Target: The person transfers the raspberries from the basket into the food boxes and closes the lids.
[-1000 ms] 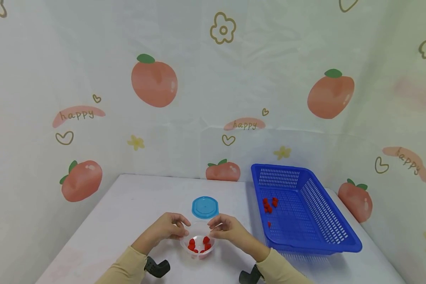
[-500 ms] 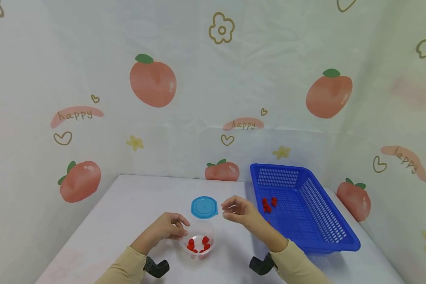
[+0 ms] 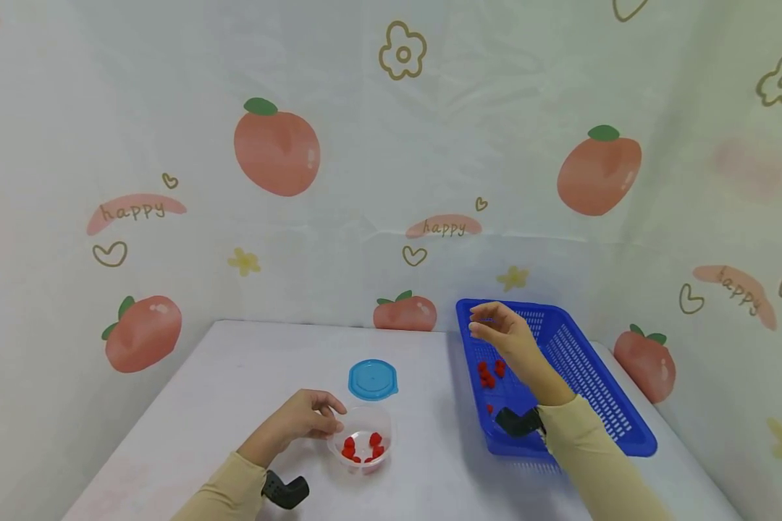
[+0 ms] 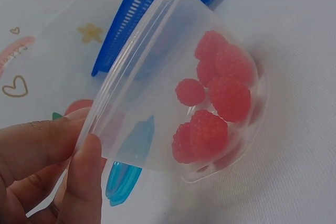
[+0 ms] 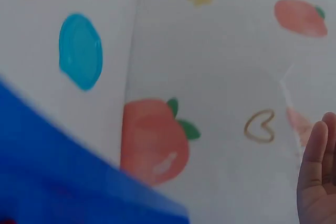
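Note:
My left hand [image 3: 308, 416] pinches the rim of a clear plastic tub [image 4: 157, 72] between thumb and fingers. Inside the tub, at its bottom, lie several red raspberries [image 4: 230, 99]. Over the far left part of a blue plastic basket [image 3: 505, 440] hovers my right hand [image 3: 508, 339], with relaxed, slightly bent fingers and nothing in them; the right wrist view shows part of this hand [image 5: 317, 179] at its edge. More raspberries [image 3: 486, 376] lie along the left side of the basket floor, below and nearer than the right hand.
Behind the tub, a blue lid [image 3: 373, 380] lies flat on the white table [image 3: 267, 354]. The basket stands at the table's right side, its perforated walls raised. A printed curtain [image 3: 339, 268] hangs behind the table.
My right hand has let go of the tub's rim and moved right and away from me, up over the basket. The left hand keeps its grip on the tub.

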Available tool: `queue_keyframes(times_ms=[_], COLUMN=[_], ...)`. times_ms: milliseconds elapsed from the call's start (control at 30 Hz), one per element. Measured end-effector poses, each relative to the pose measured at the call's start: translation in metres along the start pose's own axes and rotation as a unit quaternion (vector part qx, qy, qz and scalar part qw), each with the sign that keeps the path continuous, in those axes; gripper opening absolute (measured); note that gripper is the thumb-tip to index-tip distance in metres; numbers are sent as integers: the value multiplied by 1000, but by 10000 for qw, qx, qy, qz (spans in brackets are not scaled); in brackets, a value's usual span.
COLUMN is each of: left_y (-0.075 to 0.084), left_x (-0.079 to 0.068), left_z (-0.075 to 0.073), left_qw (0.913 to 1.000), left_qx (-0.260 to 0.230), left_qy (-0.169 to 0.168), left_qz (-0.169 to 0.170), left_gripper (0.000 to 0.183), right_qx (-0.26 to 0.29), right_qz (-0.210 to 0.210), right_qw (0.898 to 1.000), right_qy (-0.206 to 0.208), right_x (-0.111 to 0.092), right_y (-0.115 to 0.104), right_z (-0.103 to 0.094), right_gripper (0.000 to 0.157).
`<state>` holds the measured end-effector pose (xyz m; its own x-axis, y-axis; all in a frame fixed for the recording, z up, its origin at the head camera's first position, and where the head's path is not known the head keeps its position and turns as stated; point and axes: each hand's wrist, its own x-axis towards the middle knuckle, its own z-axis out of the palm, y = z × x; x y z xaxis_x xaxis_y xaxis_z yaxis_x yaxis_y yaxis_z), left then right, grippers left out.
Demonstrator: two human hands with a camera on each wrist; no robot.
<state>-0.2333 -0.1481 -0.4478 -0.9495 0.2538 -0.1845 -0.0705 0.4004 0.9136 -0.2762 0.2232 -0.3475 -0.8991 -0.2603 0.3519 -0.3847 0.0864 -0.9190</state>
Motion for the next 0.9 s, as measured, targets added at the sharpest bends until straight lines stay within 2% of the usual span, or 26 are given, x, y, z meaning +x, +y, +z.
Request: queue_keyframes(times_ms=[133, 333, 467, 633, 767, 900], left_y=[-1, -1, -1, -1, -2, -1], left_x=[0, 0, 1, 1, 1, 1], left_z=[-1, -1, 0, 1, 1, 0], left_qw=[10000, 10000, 10000, 9999, 10000, 10000], left_qx=[-17, -46, 6, 57, 52, 4], left_qy=[-4, -12, 38, 79, 61, 19], left_qz=[7, -4, -57, -44, -36, -71], left_gripper=[27, 27, 27, 27, 27, 27], right_qx=[-361, -841, -1158, -1568, -1723, -1609], right_qz=[168, 529, 803, 1118, 1329, 1484], right_qw=[9992, 9950, 9892, 9773, 9692, 9652], right_qy=[67, -54, -402, -886, -1150, -1430], right_x=[6, 8, 4, -1, -3, -4], right_y=[11, 32, 44, 56, 64, 70], right_z=[-14, -30, -37, -43, -46, -47], right_gripper=[22, 24, 31, 39, 37, 32])
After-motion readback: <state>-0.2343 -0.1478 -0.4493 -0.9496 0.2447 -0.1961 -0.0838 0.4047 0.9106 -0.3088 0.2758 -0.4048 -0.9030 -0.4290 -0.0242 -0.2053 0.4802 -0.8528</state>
